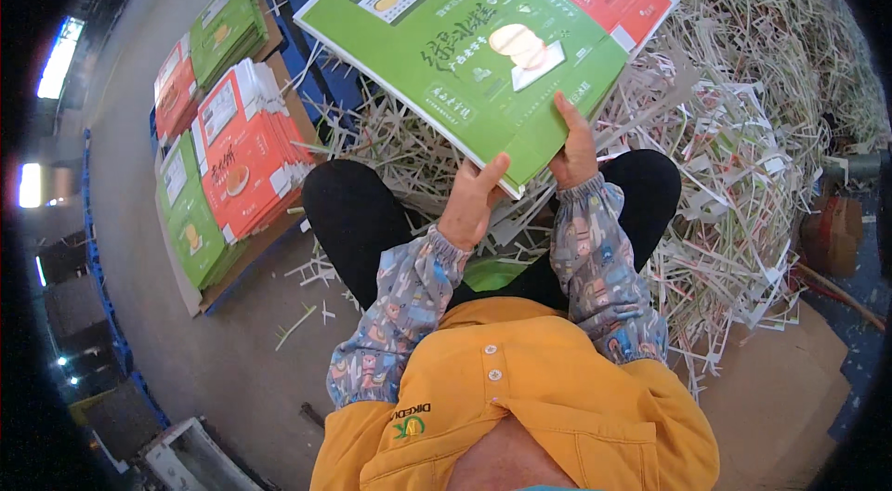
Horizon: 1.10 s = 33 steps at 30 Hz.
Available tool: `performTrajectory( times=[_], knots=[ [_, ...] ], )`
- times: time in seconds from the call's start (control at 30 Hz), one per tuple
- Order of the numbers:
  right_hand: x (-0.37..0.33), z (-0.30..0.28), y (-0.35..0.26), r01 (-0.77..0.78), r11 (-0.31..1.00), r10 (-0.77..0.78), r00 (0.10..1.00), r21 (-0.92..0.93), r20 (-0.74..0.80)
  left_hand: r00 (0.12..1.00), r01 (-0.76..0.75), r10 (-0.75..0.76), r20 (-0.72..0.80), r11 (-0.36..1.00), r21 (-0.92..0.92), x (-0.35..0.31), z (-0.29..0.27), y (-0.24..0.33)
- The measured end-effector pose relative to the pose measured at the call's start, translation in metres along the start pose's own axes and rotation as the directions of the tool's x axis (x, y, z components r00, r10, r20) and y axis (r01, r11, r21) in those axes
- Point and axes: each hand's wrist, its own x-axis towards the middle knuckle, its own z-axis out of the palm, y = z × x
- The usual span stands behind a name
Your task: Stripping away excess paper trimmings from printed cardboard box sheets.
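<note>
A stack of printed cardboard box sheets [400,64], green with a red section at its far right, is tilted up in front of me. My left hand [472,201] grips the near left edge, thumb on the printed face and the other fingers hidden beneath. At the near right edge my right hand [574,147] holds the same stack, its thumb lying over the green face. Several layers show along the stack's left edge. Both of my forearms wear patterned grey sleeves, and the stack reaches out above my knees.
To the left, piles of green and red box sheets [243,157] lie on a pallet with a cardboard base. A large heap of white and green paper trimmings [725,203] fills the right side and spreads under the stack. Flat brown cardboard [780,389] lies at lower right.
</note>
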Motion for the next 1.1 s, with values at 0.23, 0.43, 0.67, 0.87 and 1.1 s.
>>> performTrajectory(
  times=[0.23, 0.43, 0.67, 0.87, 1.1],
  knots=[
    [-0.002, 0.002, -0.003, 0.060, 0.986, -0.070, 0.996, -0.158, -0.058, 0.974, 0.112, -0.165, 0.154, 0.947, 0.301, -0.012, -0.016, -0.006],
    [-0.006, 0.006, 0.000, 0.050, 0.987, -0.066, 0.992, -0.153, -0.104, 0.969, 0.104, -0.196, 0.147, 0.872, 0.478, -0.017, -0.023, 0.013],
    [0.005, -0.014, -0.034, 0.065, 0.986, -0.081, 0.992, -0.152, -0.099, 0.979, -0.037, -0.196, 0.051, 0.073, 0.997, -0.039, -0.098, 0.040],
    [0.004, -0.034, -0.084, 0.014, 0.983, -0.025, 0.998, -0.182, -0.057, 0.997, -0.075, -0.047, 0.059, -0.717, 0.693, -0.034, -0.148, 0.039],
    [0.001, -0.057, -0.089, 0.001, 0.973, -0.024, 0.995, -0.230, -0.099, 0.774, -0.154, -0.634, -0.001, -0.190, 0.970, -0.002, -0.144, 0.076]
  ],
)
